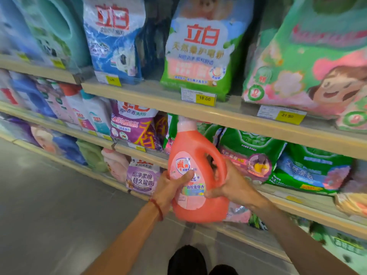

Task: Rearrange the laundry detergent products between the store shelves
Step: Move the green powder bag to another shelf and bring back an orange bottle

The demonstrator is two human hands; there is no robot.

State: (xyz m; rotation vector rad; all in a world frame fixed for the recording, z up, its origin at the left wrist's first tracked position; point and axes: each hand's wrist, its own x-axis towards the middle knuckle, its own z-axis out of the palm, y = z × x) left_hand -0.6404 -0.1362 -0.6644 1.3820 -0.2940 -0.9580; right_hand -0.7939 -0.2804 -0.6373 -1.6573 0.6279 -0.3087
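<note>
Left hand (170, 185): grips the bottle's left side, thumb laid across the label, fingers curled out of sight behind.
Right hand (232, 185): holds the bottle's right side, fingers hooked into the handle hole, thumb pressed at the label's lower edge.
Bottle (198, 207): orange, with a pink label, held off the shelves between both hands, nearly upright with its top leaning slightly left.
Cap (186, 124): pale, level with the front edge of the shelf (238, 121) above it – whether they touch I cannot tell.
Behind the bottle: green bags (252, 155) stand in a row on the middle shelf, just right of the handle.
Left of it: a purple bag (135, 126) on the same shelf, and a lavender bag (141, 175) one shelf lower.
Upper shelf: a green-and-white bag (200, 46) over a yellow price tag (205, 98) reading 18.00; a blue bag (115, 36) stands left of it.
Left wrist: a red cord (157, 209) is tied round it.
Floor: grey – dark shoes (188, 261) show at the bottom edge.
</note>
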